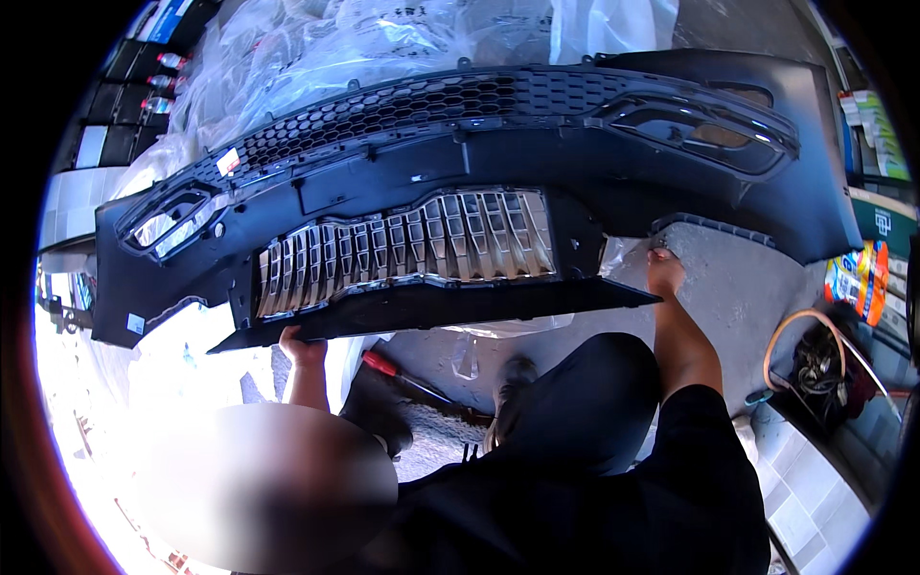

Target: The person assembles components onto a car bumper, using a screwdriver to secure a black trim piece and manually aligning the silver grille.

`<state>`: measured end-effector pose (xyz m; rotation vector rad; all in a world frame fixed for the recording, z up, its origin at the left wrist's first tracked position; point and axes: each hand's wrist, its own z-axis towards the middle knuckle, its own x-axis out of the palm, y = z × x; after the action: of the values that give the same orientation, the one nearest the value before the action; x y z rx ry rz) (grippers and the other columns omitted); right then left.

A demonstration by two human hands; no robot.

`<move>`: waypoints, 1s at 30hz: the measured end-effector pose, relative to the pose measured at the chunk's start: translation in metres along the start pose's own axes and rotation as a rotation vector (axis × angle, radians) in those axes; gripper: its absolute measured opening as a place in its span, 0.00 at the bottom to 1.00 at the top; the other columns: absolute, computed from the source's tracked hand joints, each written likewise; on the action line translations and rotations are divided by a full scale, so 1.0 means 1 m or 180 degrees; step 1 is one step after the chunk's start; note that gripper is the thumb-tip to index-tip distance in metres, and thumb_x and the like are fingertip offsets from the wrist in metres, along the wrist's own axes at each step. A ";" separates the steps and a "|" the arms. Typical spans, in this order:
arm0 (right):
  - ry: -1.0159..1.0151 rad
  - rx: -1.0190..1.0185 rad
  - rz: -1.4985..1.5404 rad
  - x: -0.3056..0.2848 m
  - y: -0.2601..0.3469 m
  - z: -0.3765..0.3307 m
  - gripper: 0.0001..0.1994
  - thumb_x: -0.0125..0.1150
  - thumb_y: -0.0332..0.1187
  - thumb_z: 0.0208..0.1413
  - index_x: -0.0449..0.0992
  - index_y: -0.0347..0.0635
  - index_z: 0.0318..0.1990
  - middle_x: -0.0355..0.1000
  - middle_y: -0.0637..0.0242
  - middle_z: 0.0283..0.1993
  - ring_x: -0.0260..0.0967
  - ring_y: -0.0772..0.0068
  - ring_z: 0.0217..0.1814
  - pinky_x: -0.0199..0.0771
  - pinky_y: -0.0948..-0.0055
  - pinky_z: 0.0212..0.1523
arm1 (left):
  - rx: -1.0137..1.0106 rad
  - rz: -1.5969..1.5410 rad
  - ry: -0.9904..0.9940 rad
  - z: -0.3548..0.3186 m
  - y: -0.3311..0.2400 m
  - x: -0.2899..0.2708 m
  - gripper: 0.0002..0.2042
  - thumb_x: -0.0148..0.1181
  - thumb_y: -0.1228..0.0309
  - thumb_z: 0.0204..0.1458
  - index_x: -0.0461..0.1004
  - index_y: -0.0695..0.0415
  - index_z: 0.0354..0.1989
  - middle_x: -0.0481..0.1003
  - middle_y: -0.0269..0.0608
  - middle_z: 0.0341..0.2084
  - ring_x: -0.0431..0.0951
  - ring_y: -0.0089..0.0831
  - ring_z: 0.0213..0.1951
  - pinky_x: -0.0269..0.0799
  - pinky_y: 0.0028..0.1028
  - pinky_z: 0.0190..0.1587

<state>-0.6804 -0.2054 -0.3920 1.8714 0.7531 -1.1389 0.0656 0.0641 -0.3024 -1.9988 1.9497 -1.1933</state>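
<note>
At the near edge of a black car bumper [383, 172], the left hand [305, 349] holds the rim with its thumb on top; the right hand [664, 273] is curled beside the right-hand notch, its grip unclear. The bumper spans the space before the person: matt black, with a silver slatted grille [412, 247] toward the body, honeycomb mesh [383, 113] along the far side and glossy surrounds near both ends. Its long axis runs left to right, the right end farther away. Plastic sheeting [383, 38] lies beyond.
</note>
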 end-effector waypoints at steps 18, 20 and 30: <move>0.2842 -0.1306 0.2696 -0.112 0.397 -0.205 0.14 0.61 0.30 0.67 0.76 0.30 0.55 0.78 0.58 0.47 0.78 0.71 0.47 0.81 0.69 0.53 | 0.0061 -0.0604 -0.0162 -0.022 0.016 0.026 0.11 0.50 0.71 0.43 0.73 0.62 0.34 0.77 0.50 0.34 0.78 0.47 0.41 0.75 0.41 0.55; 0.3856 -0.1554 0.2071 -0.036 0.479 -0.285 0.12 0.62 0.29 0.66 0.77 0.31 0.52 0.79 0.60 0.45 0.79 0.72 0.44 0.82 0.72 0.50 | -0.0068 -0.0710 -0.0432 -0.016 0.021 0.007 0.10 0.50 0.72 0.43 0.73 0.62 0.32 0.76 0.49 0.32 0.78 0.46 0.39 0.76 0.40 0.52; 0.4254 -0.2924 0.0322 0.215 0.545 -0.444 0.13 0.70 0.36 0.60 0.85 0.39 0.48 0.83 0.67 0.42 0.77 0.78 0.44 0.74 0.75 0.50 | -0.0190 -0.0938 -0.0621 -0.007 0.037 -0.003 0.05 0.53 0.74 0.42 0.71 0.60 0.27 0.74 0.45 0.28 0.76 0.41 0.34 0.74 0.37 0.43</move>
<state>0.0363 -0.0788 -0.2878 1.5697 1.4915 0.6824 0.0325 0.0636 -0.3202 -2.3959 1.6613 -0.9551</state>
